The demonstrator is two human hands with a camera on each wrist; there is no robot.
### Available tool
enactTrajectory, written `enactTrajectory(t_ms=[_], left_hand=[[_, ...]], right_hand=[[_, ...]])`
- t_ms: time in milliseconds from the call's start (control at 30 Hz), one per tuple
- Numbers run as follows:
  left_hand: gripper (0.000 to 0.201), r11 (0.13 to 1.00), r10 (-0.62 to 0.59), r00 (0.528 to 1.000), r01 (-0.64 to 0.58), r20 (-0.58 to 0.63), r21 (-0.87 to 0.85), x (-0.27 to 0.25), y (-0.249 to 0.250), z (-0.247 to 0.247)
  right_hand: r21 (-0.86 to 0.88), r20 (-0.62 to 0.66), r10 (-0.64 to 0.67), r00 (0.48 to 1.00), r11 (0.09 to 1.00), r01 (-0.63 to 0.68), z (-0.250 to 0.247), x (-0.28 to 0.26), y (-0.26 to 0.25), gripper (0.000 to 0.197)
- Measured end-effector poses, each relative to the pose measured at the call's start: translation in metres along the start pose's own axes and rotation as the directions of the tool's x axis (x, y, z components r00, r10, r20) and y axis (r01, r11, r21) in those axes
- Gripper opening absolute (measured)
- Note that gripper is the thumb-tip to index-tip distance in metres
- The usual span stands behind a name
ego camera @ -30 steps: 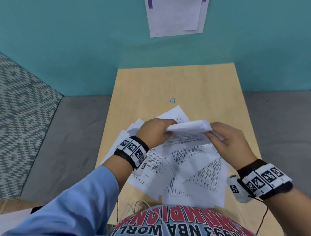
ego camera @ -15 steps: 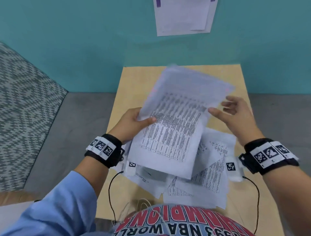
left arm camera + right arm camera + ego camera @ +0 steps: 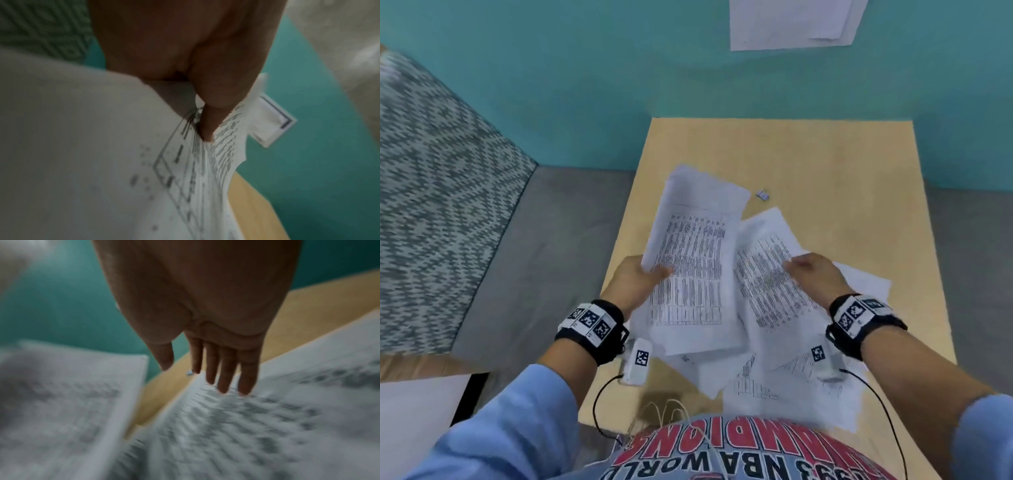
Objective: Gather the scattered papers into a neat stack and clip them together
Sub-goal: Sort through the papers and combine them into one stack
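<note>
My left hand [image 3: 643, 277] pinches the left edge of a printed sheet [image 3: 695, 260] and holds it lifted over the table; in the left wrist view the thumb [image 3: 211, 116] presses on that sheet [image 3: 123, 162]. My right hand [image 3: 815, 274] lies with straight fingers [image 3: 226, 374] on a second printed sheet [image 3: 767, 274] [image 3: 257, 426] that lies atop the scattered papers [image 3: 774, 380]. A small binder clip [image 3: 762, 195] lies on the wooden table [image 3: 825, 164] beyond the papers, also seen as a blurred clip [image 3: 189, 372] past my right fingers.
The table stands against a teal wall [image 3: 619, 68] with paper sheets [image 3: 791, 24] pinned to it. Grey floor [image 3: 544, 260] and a patterned rug [image 3: 431, 205] lie to the left. Cables [image 3: 599, 404] hang from my wrist bands near the table's front edge.
The sheet that both hands held up has swung left and now hangs from my left hand alone. My right hand let go and dropped onto another sheet on the pile.
</note>
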State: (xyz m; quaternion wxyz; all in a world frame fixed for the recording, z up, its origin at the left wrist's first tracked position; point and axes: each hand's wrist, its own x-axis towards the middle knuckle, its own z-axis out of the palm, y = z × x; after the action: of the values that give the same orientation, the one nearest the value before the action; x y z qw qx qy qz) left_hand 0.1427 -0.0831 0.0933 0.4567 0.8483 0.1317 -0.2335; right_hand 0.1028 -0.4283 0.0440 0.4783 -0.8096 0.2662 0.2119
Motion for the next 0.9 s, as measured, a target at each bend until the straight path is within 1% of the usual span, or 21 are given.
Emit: enactTrajectory(t_ms=[33,67,133,167,233,267,333,367,400,467,500,567,633,700,800,867,900], left_hand=[[0.034,1.000,-0.018,0.999,0.018,-0.039,-0.010,0.003,-0.009,-0.005],[0.034,0.999,-0.028,0.997,0.026,-0.073,-0.036,0.005,-0.014,-0.010],[0.036,0.994,-0.066,0.989,0.053,-0.133,-0.101,0.007,-0.021,-0.017],[0.033,0.990,-0.087,0.985,0.068,-0.151,-0.122,0.006,-0.023,-0.020],[0.022,0.982,-0.120,0.982,0.096,-0.146,-0.163,0.007,-0.030,-0.026],[0.029,0.977,-0.136,0.980,0.108,-0.146,-0.182,0.009,-0.034,-0.029],[0.043,0.972,-0.151,0.978,0.120,-0.147,-0.204,0.010,-0.037,-0.032],[0.043,0.971,-0.153,0.978,0.123,-0.140,-0.206,0.013,-0.039,-0.032],[0.040,0.970,-0.151,0.980,0.122,-0.130,-0.211,0.014,-0.038,-0.030],[0.039,0.967,-0.152,0.981,0.123,-0.121,-0.222,0.017,-0.035,-0.026],[0.040,0.966,-0.146,0.983,0.117,-0.114,-0.229,0.019,-0.034,-0.023],[0.036,0.966,-0.138,0.985,0.111,-0.102,-0.234,0.023,-0.031,-0.017],[0.037,0.967,-0.125,0.987,0.099,-0.097,-0.234,0.024,-0.030,-0.010],[0.039,0.972,-0.106,0.990,0.084,-0.089,-0.219,0.025,-0.029,-0.004],[0.030,0.980,-0.069,0.994,0.053,-0.080,-0.193,0.022,-0.028,0.005],[0.029,0.983,-0.058,0.996,0.044,-0.073,-0.180,0.019,-0.027,0.011],[0.028,0.984,-0.049,0.997,0.037,-0.065,-0.176,0.017,-0.026,0.013]], right_hand=[[-0.196,-0.036,0.027,0.999,0.980,-0.033,0.002,0.014,0.015,0.060],[-0.311,-0.065,0.043,0.997,0.949,-0.061,0.005,0.026,0.029,0.072],[-0.422,-0.123,0.051,0.991,0.901,-0.099,0.015,0.040,0.044,0.095],[-0.479,-0.146,0.038,0.989,0.871,-0.104,0.021,0.045,0.049,0.103],[-0.572,-0.167,0.014,0.986,0.813,-0.109,0.030,0.053,0.053,0.113],[-0.582,-0.177,0.017,0.984,0.805,-0.118,0.032,0.058,0.054,0.114],[-0.489,-0.185,0.066,0.980,0.859,-0.150,0.031,0.070,0.057,0.113],[-0.438,-0.174,0.092,0.980,0.884,-0.161,0.028,0.074,0.057,0.108],[-0.423,-0.151,0.105,0.983,0.892,-0.161,0.024,0.077,0.057,0.100],[-0.412,-0.089,0.082,0.993,0.905,-0.112,0.014,0.076,0.052,0.077],[-0.376,-0.066,0.053,0.996,0.924,-0.074,0.009,0.073,0.049,0.069],[-0.230,-0.060,0.000,0.998,0.973,-0.014,-0.004,0.061,0.049,0.050],[-0.086,-0.098,-0.024,0.995,0.996,0.015,-0.021,0.042,0.056,0.037],[0.008,-0.152,0.030,0.988,1.000,-0.030,-0.039,0.016,0.071,0.033],[0.114,-0.211,0.207,0.955,0.976,-0.186,-0.051,-0.027,0.111,0.049],[0.114,-0.207,0.292,0.934,0.955,-0.274,-0.049,-0.051,0.142,0.053],[0.087,-0.204,0.325,0.923,0.946,-0.313,-0.045,-0.060,0.155,0.050]])
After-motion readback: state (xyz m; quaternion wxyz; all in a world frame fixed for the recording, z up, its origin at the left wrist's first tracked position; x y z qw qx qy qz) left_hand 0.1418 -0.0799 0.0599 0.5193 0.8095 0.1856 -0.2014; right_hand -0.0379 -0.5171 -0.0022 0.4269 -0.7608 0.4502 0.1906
